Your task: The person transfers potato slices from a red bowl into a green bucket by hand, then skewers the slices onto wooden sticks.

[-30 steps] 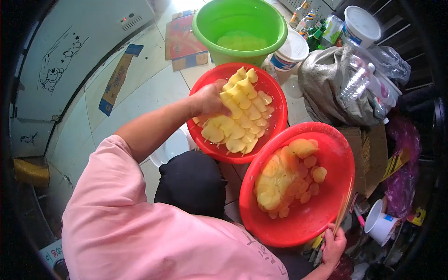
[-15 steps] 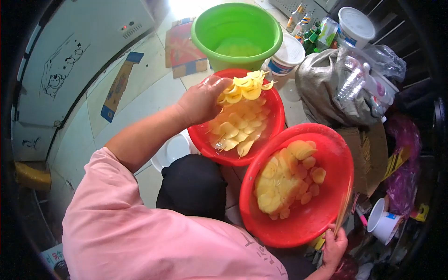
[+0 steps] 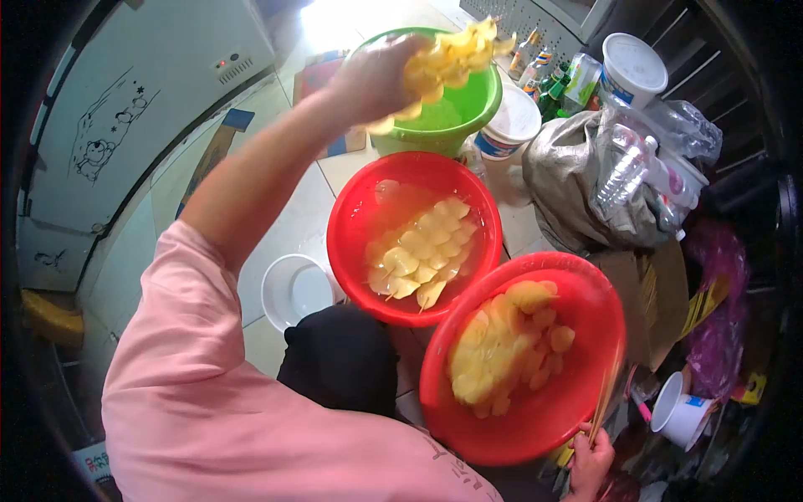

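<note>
We hold skewered slices [image 3: 456, 63] over the green tub [image 3: 418, 144] in our left hand [image 3: 381, 77], fingers closed around one end, the bunch slanting lengthwise up and rightward from them, while our farther right hand [image 3: 591, 460] pinches thin sticks [image 3: 605, 393] beside the red basin [image 3: 502, 437].

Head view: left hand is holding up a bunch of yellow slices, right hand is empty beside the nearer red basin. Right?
Not quite: the right hand isn't empty. The head view shows it holding thin sticks beside the nearer red basin. The left hand is holding up yellow slices, as you said.
</note>
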`<state>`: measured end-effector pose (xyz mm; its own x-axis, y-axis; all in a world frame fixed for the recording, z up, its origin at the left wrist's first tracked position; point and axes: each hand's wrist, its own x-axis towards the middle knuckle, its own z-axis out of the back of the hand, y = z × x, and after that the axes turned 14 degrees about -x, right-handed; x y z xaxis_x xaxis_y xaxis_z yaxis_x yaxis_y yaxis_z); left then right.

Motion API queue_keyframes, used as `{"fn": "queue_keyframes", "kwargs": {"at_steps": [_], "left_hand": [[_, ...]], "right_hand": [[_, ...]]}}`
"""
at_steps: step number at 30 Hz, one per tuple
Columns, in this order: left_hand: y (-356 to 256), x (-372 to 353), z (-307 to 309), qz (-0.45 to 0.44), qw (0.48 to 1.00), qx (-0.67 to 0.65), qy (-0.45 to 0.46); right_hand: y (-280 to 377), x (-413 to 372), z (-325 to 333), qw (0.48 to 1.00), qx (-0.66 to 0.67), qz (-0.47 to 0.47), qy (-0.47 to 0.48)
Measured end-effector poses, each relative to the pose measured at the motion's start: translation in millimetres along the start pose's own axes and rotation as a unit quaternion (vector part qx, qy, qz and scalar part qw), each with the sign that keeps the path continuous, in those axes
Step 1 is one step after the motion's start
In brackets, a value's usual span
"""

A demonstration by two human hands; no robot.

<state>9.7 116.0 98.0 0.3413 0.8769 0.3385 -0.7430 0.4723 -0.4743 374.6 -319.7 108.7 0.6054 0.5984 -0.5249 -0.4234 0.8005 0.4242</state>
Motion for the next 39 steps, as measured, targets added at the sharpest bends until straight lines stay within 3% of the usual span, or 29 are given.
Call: {"fn": "queue_keyframes", "kwargs": {"at_steps": [1, 4, 6, 10, 19, 21, 25, 28, 30, 31, 33, 35, 37, 39], "left_hand": [[-9, 16, 8, 0.102, 0.991, -0.074, 0.053], [38, 62, -17, 0.031, 0.998, -0.055, 0.022], [65, 81, -40, 0.065, 0.996, -0.048, 0.042], [106, 95, -76, 0.036, 0.995, -0.001, 0.092], [137, 95, -114, 0.082, 0.975, -0.041, 0.205], [144, 93, -119, 0.147, 0.973, -0.038, 0.174], [146, 78, -123, 0.186, 0.978, 0.020, 0.091], [131, 62, -117, 0.117, 0.990, 0.072, 0.011], [108, 45, -108, -0.013, 0.995, 0.001, -0.099], [95, 33, -102, -0.011, 0.996, 0.002, -0.093], [65, -5, -95, -0.068, 0.981, -0.176, -0.047], [46, -55, -104, 0.014, 0.966, -0.249, 0.066], [30, -103, -111, 0.051, 0.963, -0.229, 0.136], [22, -142, -118, 0.198, 0.932, -0.209, 0.221]], "right_hand": [[6, 0, 1, 0.999, -0.040, -0.007, 0.002], [-4, 5, 0, 1.000, -0.027, 0.010, 0.013], [-1, 7, 0, 1.000, -0.022, -0.004, 0.012], [-1, 10, -4, 0.997, 0.061, -0.043, 0.022], [3, 17, -7, 0.992, 0.093, -0.068, 0.043], [4, 18, -7, 0.991, 0.098, -0.079, 0.041], [4, 19, -6, 0.994, 0.064, -0.070, 0.048], [6, 18, -5, 0.997, 0.030, -0.055, 0.046], [4, 16, -5, 0.998, 0.009, -0.047, 0.040], [-1, 18, -5, 0.999, 0.026, -0.032, 0.033], [-11, 20, -7, 0.998, 0.036, -0.027, 0.039], [-16, 22, -8, 0.998, 0.057, 0.001, 0.009], [-12, 19, -7, 0.999, 0.050, -0.005, 0.021], [-12, 19, -10, 0.998, 0.052, 0.001, 0.019]]}}
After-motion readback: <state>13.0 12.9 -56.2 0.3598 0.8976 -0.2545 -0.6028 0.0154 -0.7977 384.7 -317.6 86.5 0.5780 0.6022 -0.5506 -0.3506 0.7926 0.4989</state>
